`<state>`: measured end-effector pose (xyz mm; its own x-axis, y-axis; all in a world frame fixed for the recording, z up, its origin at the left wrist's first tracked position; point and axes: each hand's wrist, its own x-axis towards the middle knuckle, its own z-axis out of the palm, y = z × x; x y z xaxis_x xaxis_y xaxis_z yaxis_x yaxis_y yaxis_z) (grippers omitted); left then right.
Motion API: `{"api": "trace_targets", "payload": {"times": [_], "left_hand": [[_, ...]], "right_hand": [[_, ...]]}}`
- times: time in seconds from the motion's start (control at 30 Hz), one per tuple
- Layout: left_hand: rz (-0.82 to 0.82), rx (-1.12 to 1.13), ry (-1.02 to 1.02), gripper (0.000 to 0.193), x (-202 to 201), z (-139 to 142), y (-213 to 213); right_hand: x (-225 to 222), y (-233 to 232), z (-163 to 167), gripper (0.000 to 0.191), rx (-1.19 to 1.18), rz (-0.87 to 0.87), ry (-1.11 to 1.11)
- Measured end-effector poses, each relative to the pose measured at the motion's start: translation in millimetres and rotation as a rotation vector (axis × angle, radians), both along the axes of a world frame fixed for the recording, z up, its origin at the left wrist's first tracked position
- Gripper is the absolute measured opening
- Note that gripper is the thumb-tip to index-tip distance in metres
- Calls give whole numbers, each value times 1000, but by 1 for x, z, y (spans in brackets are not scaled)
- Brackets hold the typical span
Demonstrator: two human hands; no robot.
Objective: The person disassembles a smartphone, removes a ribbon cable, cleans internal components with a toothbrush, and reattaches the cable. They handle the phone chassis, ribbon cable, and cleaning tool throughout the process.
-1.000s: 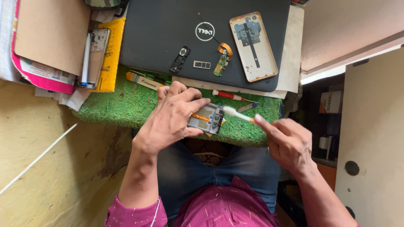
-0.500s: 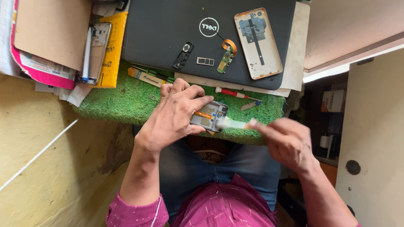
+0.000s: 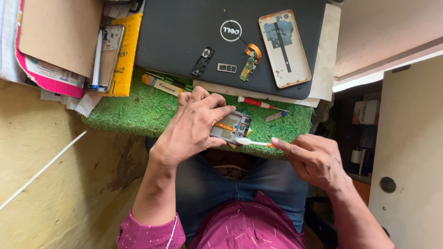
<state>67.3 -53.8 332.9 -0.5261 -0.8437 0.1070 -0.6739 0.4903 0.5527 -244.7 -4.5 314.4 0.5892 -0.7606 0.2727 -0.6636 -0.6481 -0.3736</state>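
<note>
On the green turf mat [image 3: 138, 110] at the desk edge, we see an opened phone body [image 3: 230, 127], back cover off, inner board showing. No real containers here; the nearest thing to one is the stack at upper left: a brown folder [image 3: 57, 34] over pink-edged papers, with a bare phone frame [image 3: 108, 55] and a white pen [image 3: 97, 57] lying on a yellow packet [image 3: 125, 50]. On the closed dark laptop [image 3: 184, 37] lie loose parts: a tan phone back cover [image 3: 284, 48], a small black camera bezel [image 3: 203, 61], a thin metal SIM tray [image 3: 227, 68], and an orange flex cable piece [image 3: 250, 57].

Left hand [image 3: 194, 127]: fingers curled over the phone body, thumb under its near edge, pinning it on the mat; firm grasp. Right hand [image 3: 314, 159]: fingers pinched together on the handle of a small white brush [image 3: 251, 142], index finger stretched along it; bristle end touches the phone body's lower right corner.

Just beyond the phone body, a red-handled screwdriver [image 3: 256, 102] and small tweezers [image 3: 275, 116] lie on the mat, apart from both hands. A flat yellow tool [image 3: 161, 85] lies at the laptop's edge.
</note>
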Motion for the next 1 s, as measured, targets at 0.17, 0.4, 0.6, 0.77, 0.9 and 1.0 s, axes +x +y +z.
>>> {"api": "trace_targets", "payload": {"times": [0.17,0.4,0.6,0.77,0.9,1.0], "left_hand": [[-6,-12,8,74,1,1,0],[2,-32,-9,74,1,0,0],[1,-36,12,74,2,0,0],[-2,-62,29,75,3,8,-1],[-4,-49,29,76,6,17,2],[-20,-51,18,76,4,22,6]], "right_hand": [[-1,5,18,56,-26,-22,-44],[9,6,14,48,-45,12,98],[3,1,1,55,-42,-170,-110],[16,-3,-12,65,-58,-152,-79],[27,-10,-10,61,-36,-118,-69],[32,-20,-6,47,-103,-71,-57]]}}
